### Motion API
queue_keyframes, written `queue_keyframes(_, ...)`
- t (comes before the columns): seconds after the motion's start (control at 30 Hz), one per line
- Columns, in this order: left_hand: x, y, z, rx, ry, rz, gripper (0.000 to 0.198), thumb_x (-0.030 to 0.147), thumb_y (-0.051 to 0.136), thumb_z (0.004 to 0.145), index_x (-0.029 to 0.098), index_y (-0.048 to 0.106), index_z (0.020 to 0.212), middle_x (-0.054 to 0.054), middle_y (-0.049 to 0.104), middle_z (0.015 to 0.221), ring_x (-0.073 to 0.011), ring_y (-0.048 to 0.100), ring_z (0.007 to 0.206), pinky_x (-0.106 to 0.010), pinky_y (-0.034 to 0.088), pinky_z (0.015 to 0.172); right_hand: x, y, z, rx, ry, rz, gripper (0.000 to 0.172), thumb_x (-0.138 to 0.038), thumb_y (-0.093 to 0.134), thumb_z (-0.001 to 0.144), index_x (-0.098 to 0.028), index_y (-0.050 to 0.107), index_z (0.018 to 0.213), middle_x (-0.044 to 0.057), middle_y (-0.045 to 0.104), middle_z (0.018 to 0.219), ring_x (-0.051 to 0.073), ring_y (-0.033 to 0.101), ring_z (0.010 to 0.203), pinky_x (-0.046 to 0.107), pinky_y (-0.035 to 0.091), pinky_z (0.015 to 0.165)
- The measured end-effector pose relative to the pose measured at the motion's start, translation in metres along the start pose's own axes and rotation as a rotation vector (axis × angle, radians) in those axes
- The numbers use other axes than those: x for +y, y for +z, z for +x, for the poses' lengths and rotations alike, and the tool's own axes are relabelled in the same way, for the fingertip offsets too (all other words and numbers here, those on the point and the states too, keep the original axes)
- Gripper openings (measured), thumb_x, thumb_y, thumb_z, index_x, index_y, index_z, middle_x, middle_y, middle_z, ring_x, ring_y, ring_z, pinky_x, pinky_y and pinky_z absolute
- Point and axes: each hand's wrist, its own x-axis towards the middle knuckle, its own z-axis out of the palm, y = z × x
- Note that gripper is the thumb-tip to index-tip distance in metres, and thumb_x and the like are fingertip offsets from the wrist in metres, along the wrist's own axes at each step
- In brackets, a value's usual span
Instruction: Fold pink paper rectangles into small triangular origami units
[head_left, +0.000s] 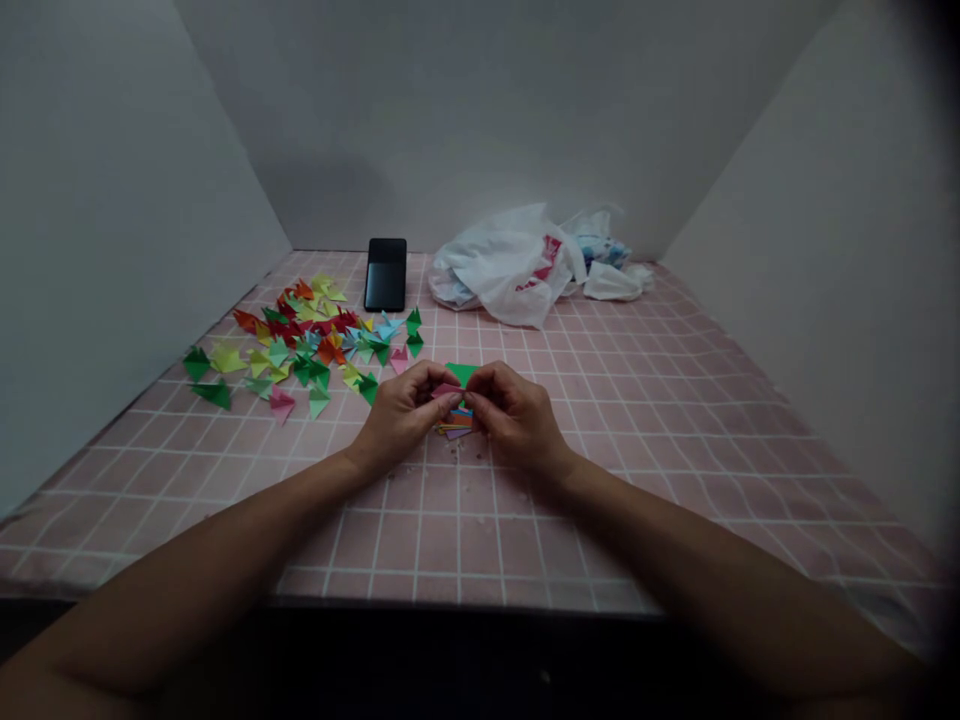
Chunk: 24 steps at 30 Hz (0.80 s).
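Observation:
Between my two hands is a small folded piece of pink paper (447, 391). My left hand (409, 405) pinches it between thumb and fingers. From the other side my right hand (517, 412) closes thumb and fingertips on its right end. Just beyond the fingers lies a green sheet of paper (463, 374). Under the hands, partly hidden, is a small stack of coloured paper (455, 430) with orange, blue and purple edges. To the left spreads a heap of folded paper cranes (315, 345) in red, orange, yellow, green, blue and pink.
A black phone (385, 275) leans or lies near the back wall. To its right sits a crumpled white plastic bag (510, 265) with red print, beside a smaller white and blue packet (607, 255). A pink checked cloth (637, 400) covers the table, walled on three sides.

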Motion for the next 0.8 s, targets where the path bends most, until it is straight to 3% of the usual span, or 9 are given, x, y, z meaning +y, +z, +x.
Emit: queue_keyframes(0.8, 0.0035, 0.0046, -0.0007, 0.006, -0.073, -0.119, 0.018, 0.024, 0.076, 0.076, 0.016, 0.064, 0.088, 0.002, 0.063, 0.071, -0.0090, 0.061, 0.061, -0.020, 0.051, 0.058, -0.0034, -0.0018, 0.0008, 0.019, -0.061, -0.134, 0.007, -0.015, 0.058, 0.090, -0.021, 0.059, 0.086, 0.000, 0.063, 0.080, 0.013, 0.057, 0.067, 0.027, 0.044, 0.063)
